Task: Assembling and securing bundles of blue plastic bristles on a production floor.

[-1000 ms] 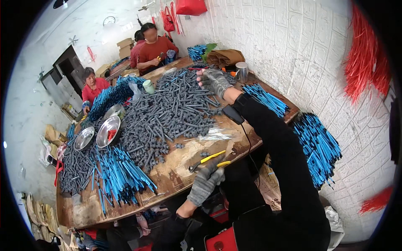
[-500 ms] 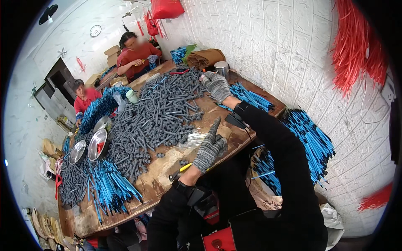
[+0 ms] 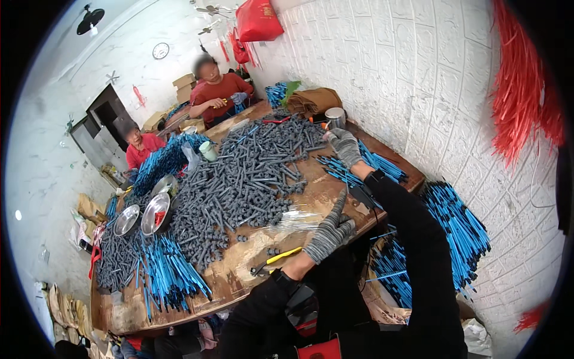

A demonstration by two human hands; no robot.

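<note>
My left hand (image 3: 330,234), in a grey knit glove with bare fingertips, hovers over the table's near edge. Its fingers are stretched out, the index pointing away from me. Just left of it lie thin silvery wires (image 3: 297,220) and yellow-handled pliers (image 3: 283,255). Farther off, my right hand (image 3: 345,148), gloved alike, is at the right edge of a big heap of grey plastic bolt-like pieces (image 3: 233,179), close to a metal can (image 3: 335,118). Its fingers curl together, and what they hold, if anything, is hidden. Blue rods with black ends (image 3: 379,163) lie beside that wrist.
More blue rods lie at the table's front left (image 3: 173,275) and in bundles (image 3: 457,239) beside the table. Two steel bowls (image 3: 127,220) stand at left, one holding red pieces. Two co-workers (image 3: 218,93) sit across the table. A white wall (image 3: 394,72) rises at right.
The view has shifted, so the whole scene sits farther right and lower. My right hand has drawn slightly right, away from the grey heap. My left hand stays near the wires, fingers still extended.
</note>
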